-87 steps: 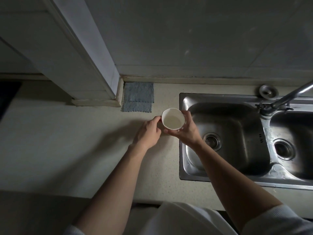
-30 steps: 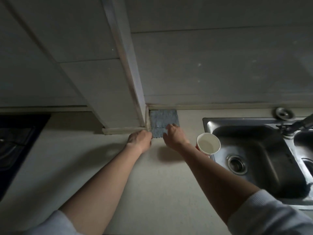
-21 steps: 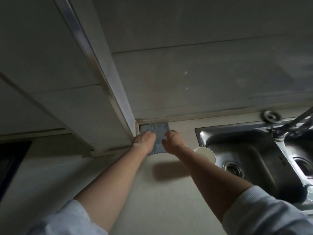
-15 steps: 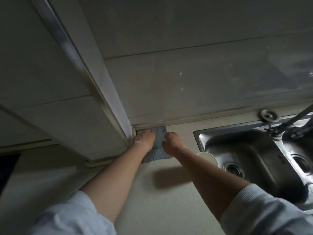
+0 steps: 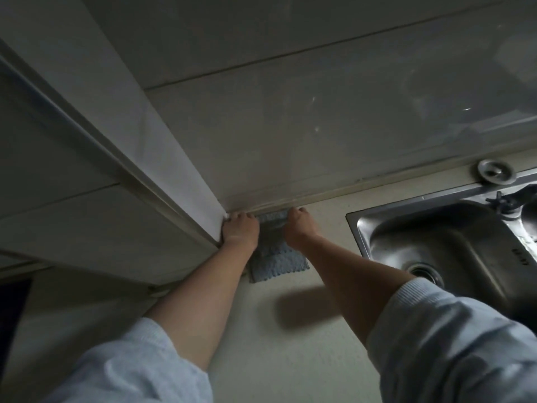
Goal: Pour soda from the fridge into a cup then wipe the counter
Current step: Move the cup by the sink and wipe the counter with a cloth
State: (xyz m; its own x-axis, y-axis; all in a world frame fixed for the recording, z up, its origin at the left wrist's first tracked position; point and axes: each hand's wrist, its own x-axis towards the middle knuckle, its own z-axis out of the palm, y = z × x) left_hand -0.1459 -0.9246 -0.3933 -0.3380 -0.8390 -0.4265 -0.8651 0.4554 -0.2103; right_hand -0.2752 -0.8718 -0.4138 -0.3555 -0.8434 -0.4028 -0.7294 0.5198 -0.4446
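Head view: I see left grip [image 5: 240, 231] and right grip [image 5: 299, 228] both clasping far edge of cloth [image 5: 276, 258], on bench [image 5: 290, 362] near sink [image 5: 436, 242].

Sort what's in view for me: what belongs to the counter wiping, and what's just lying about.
In the job: blue cloth, counter, left hand and right hand gripping the cloth's far edge.
Just there: sink, its drain, round metal cap behind the sink, tap base.
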